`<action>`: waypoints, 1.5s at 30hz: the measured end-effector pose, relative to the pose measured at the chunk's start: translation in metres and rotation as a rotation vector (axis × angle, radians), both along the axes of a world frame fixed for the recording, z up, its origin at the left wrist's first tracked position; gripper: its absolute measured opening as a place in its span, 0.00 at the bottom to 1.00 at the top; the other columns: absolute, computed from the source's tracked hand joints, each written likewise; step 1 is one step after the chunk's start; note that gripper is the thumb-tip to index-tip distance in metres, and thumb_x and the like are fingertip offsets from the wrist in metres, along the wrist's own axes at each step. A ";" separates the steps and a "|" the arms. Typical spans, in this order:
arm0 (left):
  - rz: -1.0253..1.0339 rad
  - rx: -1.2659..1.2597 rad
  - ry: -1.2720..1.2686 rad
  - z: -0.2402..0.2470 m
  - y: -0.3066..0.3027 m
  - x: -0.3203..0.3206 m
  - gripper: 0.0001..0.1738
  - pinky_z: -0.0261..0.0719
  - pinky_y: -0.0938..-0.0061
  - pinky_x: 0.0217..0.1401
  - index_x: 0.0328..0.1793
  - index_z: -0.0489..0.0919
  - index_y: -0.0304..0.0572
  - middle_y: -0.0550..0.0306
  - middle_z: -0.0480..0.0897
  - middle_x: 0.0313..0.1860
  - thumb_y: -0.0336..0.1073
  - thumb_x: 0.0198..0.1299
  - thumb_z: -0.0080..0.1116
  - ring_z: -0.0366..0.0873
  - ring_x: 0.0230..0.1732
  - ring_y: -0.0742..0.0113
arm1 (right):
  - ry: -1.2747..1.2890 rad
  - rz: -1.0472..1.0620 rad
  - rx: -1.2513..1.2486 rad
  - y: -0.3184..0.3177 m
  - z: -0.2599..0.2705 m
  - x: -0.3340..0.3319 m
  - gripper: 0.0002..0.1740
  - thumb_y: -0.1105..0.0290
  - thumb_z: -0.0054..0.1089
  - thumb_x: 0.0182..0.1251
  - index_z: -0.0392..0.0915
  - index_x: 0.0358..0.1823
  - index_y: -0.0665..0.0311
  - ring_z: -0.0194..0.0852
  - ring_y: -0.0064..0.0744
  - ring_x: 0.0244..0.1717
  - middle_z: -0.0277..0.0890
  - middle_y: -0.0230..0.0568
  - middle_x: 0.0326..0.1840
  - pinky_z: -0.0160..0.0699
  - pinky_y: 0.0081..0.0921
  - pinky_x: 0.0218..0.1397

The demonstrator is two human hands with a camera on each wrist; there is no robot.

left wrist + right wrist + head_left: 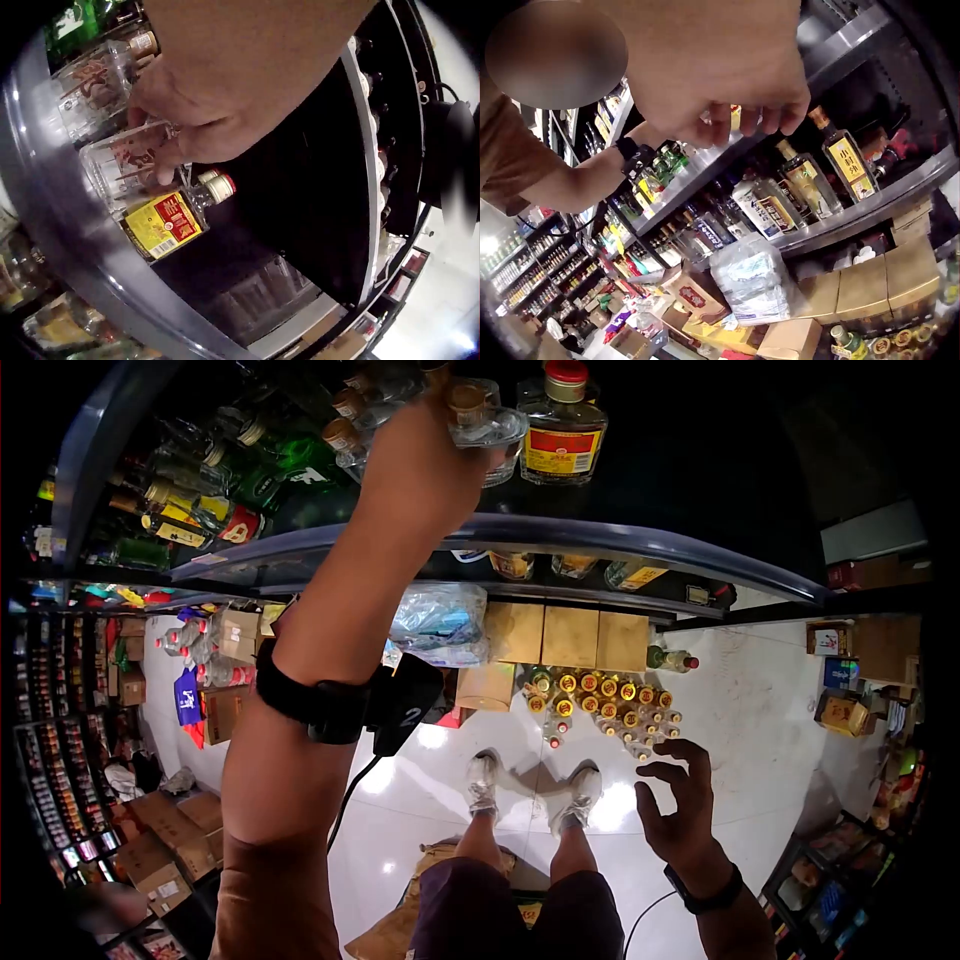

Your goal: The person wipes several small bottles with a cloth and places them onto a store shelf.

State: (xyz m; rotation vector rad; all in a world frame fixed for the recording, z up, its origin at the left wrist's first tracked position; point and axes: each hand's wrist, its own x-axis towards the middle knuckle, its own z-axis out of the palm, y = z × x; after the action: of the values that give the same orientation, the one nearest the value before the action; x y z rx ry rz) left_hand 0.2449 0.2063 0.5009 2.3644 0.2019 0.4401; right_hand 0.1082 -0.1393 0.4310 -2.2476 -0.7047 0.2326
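My left hand (425, 475) reaches up to the upper shelf and grips a clear glass bottle with red lettering (120, 169); in the left wrist view its fingers and thumb lie on the bottle's upper part. Beside that bottle stands a flat bottle with a red cap and a yellow-and-red label (562, 450). A similar clear bottle with red lettering (94, 94) is on the other side. Lower down, my right hand (685, 810) hangs over the floor with loosely bent fingers, holding nothing. In the right wrist view the right hand (720, 67) hides part of the shelf.
The shelf's front rail (560, 532) runs under the bottles. Green bottles (300, 460) crowd the left. Below stand brown boxes (570, 635), a plastic-wrapped pack (440, 622) and several gold-capped bottles (610, 705) on the floor near the feet.
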 end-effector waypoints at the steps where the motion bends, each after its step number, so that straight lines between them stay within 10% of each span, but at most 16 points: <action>1: 0.000 0.004 -0.004 -0.007 0.002 0.003 0.22 0.73 0.60 0.55 0.54 0.74 0.37 0.43 0.82 0.45 0.29 0.52 0.66 0.78 0.52 0.43 | 0.008 0.003 0.016 0.000 -0.001 -0.001 0.14 0.79 0.66 0.49 0.79 0.39 0.62 0.67 0.48 0.56 0.69 0.47 0.53 0.71 0.40 0.56; 6: 0.079 0.183 -0.099 -0.023 0.009 0.016 0.30 0.79 0.69 0.54 0.59 0.71 0.40 0.49 0.81 0.54 0.30 0.50 0.72 0.81 0.54 0.58 | 0.033 0.013 0.022 -0.002 -0.002 -0.002 0.14 0.78 0.67 0.49 0.78 0.40 0.62 0.67 0.48 0.56 0.69 0.47 0.53 0.72 0.40 0.56; 13: 0.225 0.463 -0.199 -0.019 -0.003 0.014 0.26 0.79 0.57 0.51 0.53 0.75 0.42 0.43 0.81 0.46 0.24 0.44 0.68 0.79 0.47 0.40 | 0.052 0.000 0.038 -0.006 -0.003 -0.007 0.15 0.78 0.66 0.50 0.79 0.41 0.62 0.68 0.50 0.56 0.69 0.49 0.53 0.72 0.40 0.56; 17: -0.049 0.852 -0.262 -0.040 0.040 0.016 0.23 0.82 0.67 0.49 0.55 0.75 0.39 0.49 0.81 0.48 0.31 0.52 0.68 0.82 0.49 0.55 | 0.031 -0.031 0.016 -0.017 -0.018 -0.012 0.14 0.78 0.65 0.51 0.78 0.42 0.64 0.70 0.50 0.54 0.71 0.49 0.50 0.74 0.38 0.54; 24: 0.000 0.450 -0.324 -0.043 -0.057 -0.072 0.16 0.87 0.64 0.47 0.53 0.74 0.30 0.43 0.77 0.48 0.29 0.60 0.58 0.80 0.48 0.55 | 0.580 -0.127 -0.068 -0.071 -0.100 -0.080 0.10 0.73 0.59 0.61 0.73 0.44 0.63 0.78 0.43 0.36 0.74 0.44 0.35 0.78 0.36 0.39; 27: -0.315 0.441 -0.113 -0.151 -0.087 -0.136 0.15 0.79 0.74 0.41 0.51 0.78 0.38 0.49 0.81 0.47 0.25 0.56 0.58 0.79 0.40 0.62 | 0.694 -0.067 -0.360 -0.117 -0.166 -0.118 0.11 0.69 0.58 0.62 0.73 0.45 0.61 0.79 0.44 0.39 0.76 0.45 0.36 0.78 0.36 0.42; 31: -0.204 -0.260 0.528 -0.277 -0.219 -0.223 0.20 0.78 0.72 0.38 0.56 0.75 0.41 0.51 0.79 0.40 0.24 0.57 0.59 0.78 0.35 0.60 | 0.871 -0.143 -0.578 -0.179 -0.252 -0.150 0.16 0.65 0.61 0.60 0.73 0.47 0.61 0.78 0.46 0.44 0.77 0.46 0.40 0.77 0.39 0.48; 40: -0.466 -0.021 0.502 -0.484 -0.355 -0.241 0.27 0.73 0.61 0.56 0.58 0.71 0.38 0.42 0.76 0.47 0.29 0.51 0.65 0.75 0.50 0.46 | 0.404 -0.315 -0.541 -0.254 -0.423 -0.105 0.38 0.71 0.70 0.51 0.63 0.64 0.56 0.69 0.56 0.58 0.68 0.51 0.58 0.74 0.45 0.59; 45: -0.565 -0.077 0.569 -0.571 -0.415 -0.235 0.23 0.78 0.63 0.48 0.54 0.73 0.39 0.47 0.79 0.46 0.31 0.52 0.65 0.80 0.44 0.54 | 0.435 -0.348 -0.473 -0.254 -0.487 -0.077 0.34 0.73 0.70 0.51 0.64 0.60 0.57 0.72 0.56 0.57 0.67 0.49 0.60 0.75 0.43 0.58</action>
State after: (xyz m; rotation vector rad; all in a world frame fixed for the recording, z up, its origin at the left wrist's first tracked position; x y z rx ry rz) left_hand 0.0096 -0.2092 -0.0700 2.2841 -0.1905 -0.5030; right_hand 0.0310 -0.3932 -0.0559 -2.5841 -0.0178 0.7497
